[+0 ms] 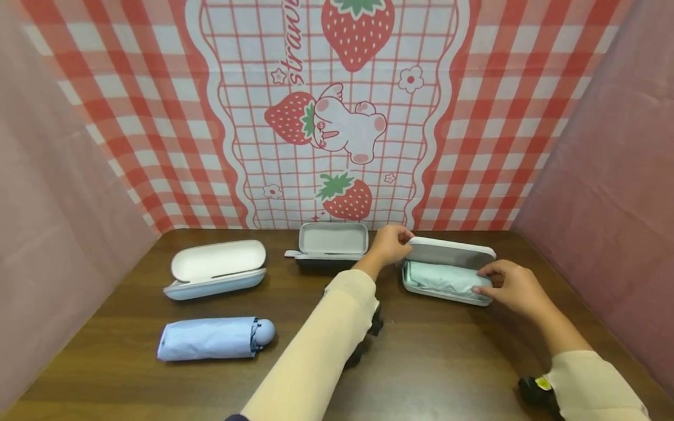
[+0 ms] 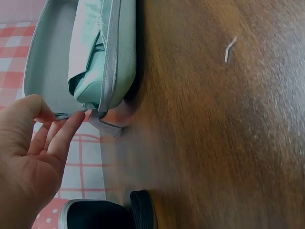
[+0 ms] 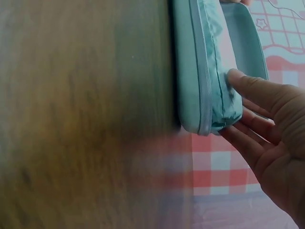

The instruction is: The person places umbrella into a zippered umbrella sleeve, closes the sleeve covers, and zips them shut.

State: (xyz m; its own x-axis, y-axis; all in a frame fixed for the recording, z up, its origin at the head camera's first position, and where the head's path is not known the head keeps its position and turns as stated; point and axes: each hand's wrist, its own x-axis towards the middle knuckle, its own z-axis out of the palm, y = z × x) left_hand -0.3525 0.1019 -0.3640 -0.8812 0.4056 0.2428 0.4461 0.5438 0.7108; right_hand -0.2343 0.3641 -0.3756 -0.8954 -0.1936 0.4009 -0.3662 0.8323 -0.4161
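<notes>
A mint-green zippered case (image 1: 447,294) stands at the right with its lid (image 1: 451,251) raised. In it lies a folded mint umbrella (image 1: 442,276), snug along the case's length. My left hand (image 1: 391,245) pinches the left edge of the lid between thumb and fingers. In the left wrist view, those fingertips are right by the umbrella's rounded end (image 2: 90,90). My right hand (image 1: 518,286) holds the umbrella's other end; the right wrist view has the thumb on top of the fabric (image 3: 219,71) and the fingers at its end.
A grey-lined dark case (image 1: 333,238) stands open at the back middle. To the left is an open light-blue case (image 1: 218,285) with a white lining, and a folded blue umbrella (image 1: 207,339) lies before it. A strawberry-print cloth (image 1: 337,193) hangs behind the wooden table (image 1: 421,362).
</notes>
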